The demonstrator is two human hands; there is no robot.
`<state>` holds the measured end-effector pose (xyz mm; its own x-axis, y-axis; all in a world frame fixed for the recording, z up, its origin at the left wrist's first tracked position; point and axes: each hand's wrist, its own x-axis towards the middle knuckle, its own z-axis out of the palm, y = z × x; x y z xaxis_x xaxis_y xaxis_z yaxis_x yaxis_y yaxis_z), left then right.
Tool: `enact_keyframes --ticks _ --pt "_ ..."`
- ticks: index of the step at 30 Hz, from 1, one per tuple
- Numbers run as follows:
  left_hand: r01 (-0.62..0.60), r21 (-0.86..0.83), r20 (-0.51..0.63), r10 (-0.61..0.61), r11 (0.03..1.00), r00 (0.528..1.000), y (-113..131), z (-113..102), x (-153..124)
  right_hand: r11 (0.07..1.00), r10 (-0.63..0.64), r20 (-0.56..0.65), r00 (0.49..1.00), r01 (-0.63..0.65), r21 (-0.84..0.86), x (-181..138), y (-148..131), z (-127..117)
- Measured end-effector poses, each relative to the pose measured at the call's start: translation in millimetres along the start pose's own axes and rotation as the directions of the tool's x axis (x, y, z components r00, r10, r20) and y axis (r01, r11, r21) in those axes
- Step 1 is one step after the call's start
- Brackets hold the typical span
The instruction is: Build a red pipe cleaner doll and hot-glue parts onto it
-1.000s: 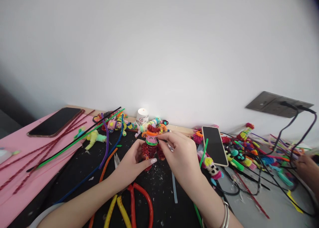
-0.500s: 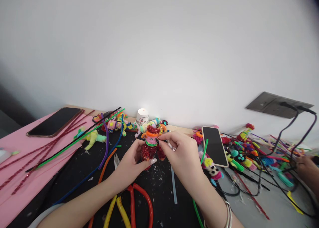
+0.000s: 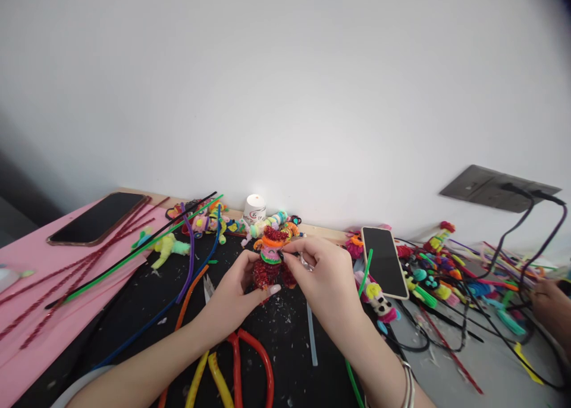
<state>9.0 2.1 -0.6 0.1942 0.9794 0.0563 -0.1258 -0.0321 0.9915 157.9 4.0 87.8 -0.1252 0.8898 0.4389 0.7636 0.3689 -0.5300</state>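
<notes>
A small pipe-cleaner doll (image 3: 270,256) with a sparkly red top and body, an orange band, a pink face and a green collar is held upright over the black table surface. My left hand (image 3: 243,286) grips its body from the left, thumb across the lower front. At the doll's right side, my right hand (image 3: 321,271) pinches with thumb and forefinger close to the face. A tiny dark bit shows at those fingertips, too small to name. Red-handled scissors (image 3: 254,354) and yellow-handled pliers (image 3: 209,378) lie below my hands.
Pipe cleaners (image 3: 134,250) cross a pink sheet (image 3: 40,247) beside a dark phone (image 3: 98,217). A paper cup (image 3: 255,207) stands near the wall. Another phone (image 3: 384,262), a glue stick (image 3: 311,336), cables and several pipe-cleaner figures lie rightward. A co-worker's hand (image 3: 551,304) is at far right.
Both hands keep hold around the doll, almost still, with only a slight shift of the doll and the right fingers. The co-worker's hand has moved a little.
</notes>
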Motion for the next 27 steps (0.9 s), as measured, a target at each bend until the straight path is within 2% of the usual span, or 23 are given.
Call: enact_keyframes --ticks 13,27 --pt "0.018 -0.011 -0.024 -0.018 1.000 1.000 1.9 -0.5 0.6 1.000 -0.010 -0.020 1.000 0.010 -0.002 1.9 -0.3 -6.8" --pt "0.001 0.036 -0.004 -0.001 0.999 1.000 -0.2 0.2 -0.2 1.000 0.013 0.030 0.999 -0.014 0.022 0.1 -1.5 -0.6"
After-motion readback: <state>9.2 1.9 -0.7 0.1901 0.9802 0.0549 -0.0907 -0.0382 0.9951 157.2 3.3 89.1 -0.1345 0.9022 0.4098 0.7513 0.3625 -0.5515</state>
